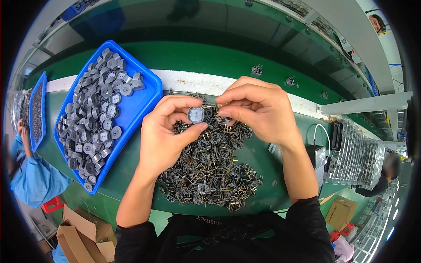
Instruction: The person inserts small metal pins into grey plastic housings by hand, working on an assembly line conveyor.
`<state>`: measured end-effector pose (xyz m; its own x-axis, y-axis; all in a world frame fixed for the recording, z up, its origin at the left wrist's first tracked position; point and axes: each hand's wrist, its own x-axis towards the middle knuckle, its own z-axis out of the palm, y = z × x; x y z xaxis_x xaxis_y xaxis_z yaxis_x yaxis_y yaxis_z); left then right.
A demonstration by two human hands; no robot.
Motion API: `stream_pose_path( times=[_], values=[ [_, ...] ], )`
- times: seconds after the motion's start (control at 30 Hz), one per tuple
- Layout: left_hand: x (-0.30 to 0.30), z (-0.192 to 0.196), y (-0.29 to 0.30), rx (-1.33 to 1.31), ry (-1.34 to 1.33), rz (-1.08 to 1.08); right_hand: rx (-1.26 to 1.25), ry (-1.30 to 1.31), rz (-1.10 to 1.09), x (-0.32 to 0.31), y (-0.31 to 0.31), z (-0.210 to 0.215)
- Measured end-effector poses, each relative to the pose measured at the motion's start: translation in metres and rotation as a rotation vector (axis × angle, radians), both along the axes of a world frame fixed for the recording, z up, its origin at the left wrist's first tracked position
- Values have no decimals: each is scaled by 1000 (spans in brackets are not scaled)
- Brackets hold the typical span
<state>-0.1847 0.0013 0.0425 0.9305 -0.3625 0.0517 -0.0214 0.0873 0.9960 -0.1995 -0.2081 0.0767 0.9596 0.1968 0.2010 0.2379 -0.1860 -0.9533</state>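
Observation:
My left hand (pixel 169 129) is closed, pinching a small grey plastic housing (pixel 196 115) with a squarish, pale inner face turned up. Just to its right, my right hand (pixel 258 107) grips a small dark part with metal pins (pixel 224 119) between thumb and fingers; most of it is hidden by the fingertips. The two parts are close together but apart. Beneath both hands spreads a heap of black parts with brass-coloured pins (pixel 210 171). At the left stands a blue tray (pixel 131 116) holding many grey round housings (pixel 94 101).
Several small assembled pieces (pixel 257 70) sit on the green conveyor belt (pixel 210 55) behind a white rail (pixel 188 81). At the right are a black-and-white device (pixel 316 155) and stacked clear trays (pixel 355 151). Cardboard boxes (pixel 81 236) lie lower left. A person in blue (pixel 33 168) works at the left.

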Motion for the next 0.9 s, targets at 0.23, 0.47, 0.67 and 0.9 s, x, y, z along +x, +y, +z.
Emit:
stream_pose_path(
  times=[0.23, 0.47, 0.67, 0.9],
  values=[
    [-7, -7, -9, 145, -206, 156, -187, -289, -178, -10, 31, -7],
    [-9, -4, -9, 246, -273, 223, -237, -365, -201, -15, 42, -15],
    [-9, -6, -8, 260, -286, 217, -232, -405, -243, -15, 45, -25],
    [-8, -14, -9, 147, -341, 222, -219, -384, -286, -17, 52, -23]
  ],
)
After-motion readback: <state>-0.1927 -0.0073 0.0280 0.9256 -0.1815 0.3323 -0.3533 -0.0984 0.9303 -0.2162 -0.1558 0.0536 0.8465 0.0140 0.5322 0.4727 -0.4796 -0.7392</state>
